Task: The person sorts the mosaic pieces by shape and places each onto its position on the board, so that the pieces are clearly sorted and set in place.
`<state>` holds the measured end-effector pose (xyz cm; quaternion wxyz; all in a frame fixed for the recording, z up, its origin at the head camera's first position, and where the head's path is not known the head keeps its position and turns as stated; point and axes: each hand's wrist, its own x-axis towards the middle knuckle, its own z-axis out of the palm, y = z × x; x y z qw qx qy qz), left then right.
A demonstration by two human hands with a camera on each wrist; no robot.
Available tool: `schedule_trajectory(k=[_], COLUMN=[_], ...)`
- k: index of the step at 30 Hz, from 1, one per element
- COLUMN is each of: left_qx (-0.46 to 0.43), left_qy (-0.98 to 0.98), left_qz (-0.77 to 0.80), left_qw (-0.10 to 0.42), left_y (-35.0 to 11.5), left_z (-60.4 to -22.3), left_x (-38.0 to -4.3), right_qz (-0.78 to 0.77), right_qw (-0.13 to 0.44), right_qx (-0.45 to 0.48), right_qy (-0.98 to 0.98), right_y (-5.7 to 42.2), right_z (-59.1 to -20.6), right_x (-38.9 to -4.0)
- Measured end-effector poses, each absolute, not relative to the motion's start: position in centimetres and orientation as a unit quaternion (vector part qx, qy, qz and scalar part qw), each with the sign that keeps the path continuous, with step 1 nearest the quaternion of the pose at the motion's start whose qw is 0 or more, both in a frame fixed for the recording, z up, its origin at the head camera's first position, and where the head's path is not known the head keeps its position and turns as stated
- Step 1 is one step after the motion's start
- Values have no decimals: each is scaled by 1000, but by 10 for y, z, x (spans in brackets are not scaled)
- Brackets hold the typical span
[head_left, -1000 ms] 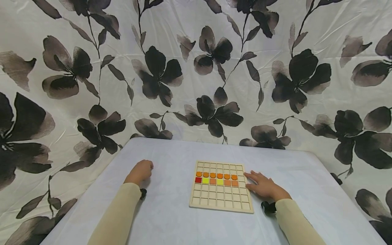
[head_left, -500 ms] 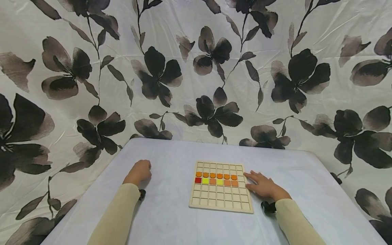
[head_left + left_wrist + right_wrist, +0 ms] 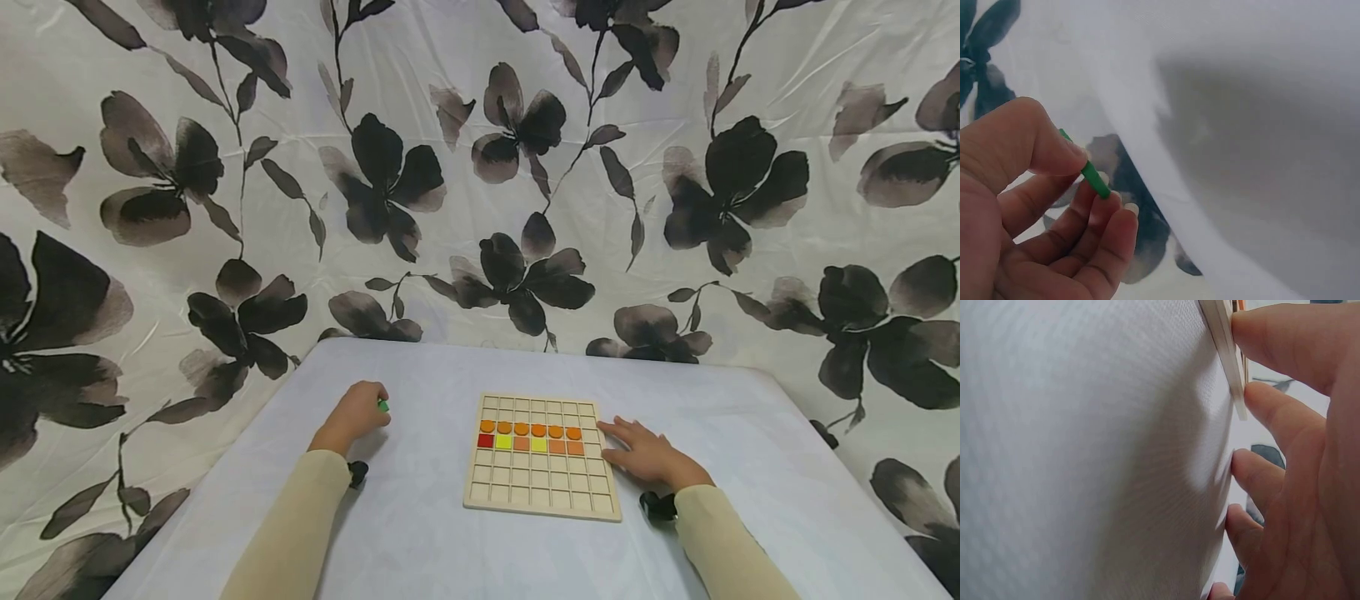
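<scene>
My left hand is left of the board, above the white table. It pinches a thin flat green piece between thumb and fingers; in the head view only a bit of its green shows at the fingertips. A wooden grid board lies right of the middle. Across it runs a row of round orange discs. Just below is a row of square tiles: a red tile, yellow tiles and orange tiles. My right hand rests with fingers spread, thumb and index fingertip at the board's right edge.
The white cloth-covered table extends around the board, its far edge just beyond the board. A floral curtain hangs behind it. Dark wrist cameras sit on both wrists.
My left hand has turned and moved slightly right and up, and the green piece has come into sight at its fingertips. The right hand and the board have stayed put.
</scene>
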<state>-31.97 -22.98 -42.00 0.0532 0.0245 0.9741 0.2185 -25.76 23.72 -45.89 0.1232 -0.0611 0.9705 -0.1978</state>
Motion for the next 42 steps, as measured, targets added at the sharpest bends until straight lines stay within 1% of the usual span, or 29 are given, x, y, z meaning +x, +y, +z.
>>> schedule_trajectory(k=[6,13,21,33,42], left_qx=[52,65,87,80,97], left_qy=[973,968,968,964,960], left_qz=[221,236,233,247,254], left_qw=[39,46,30,49,60], left_y=[-215,-195,-177,-151,-129], left_z=[-419,-418,-419,-424,-423], left_x=[-319,-317,-314,-311,-306], right_qz=[-197,-199,-198,-195,-197], right_qw=[122,119,111,112,116], right_qx=[-61,-64,-67,-66,-66], right_qy=[971,971,972,972,971], right_y=[239,239,240,240,240], right_z=[-461,-460,-461,-460,-460], right_x=[-258,-258,-259,-259,-258])
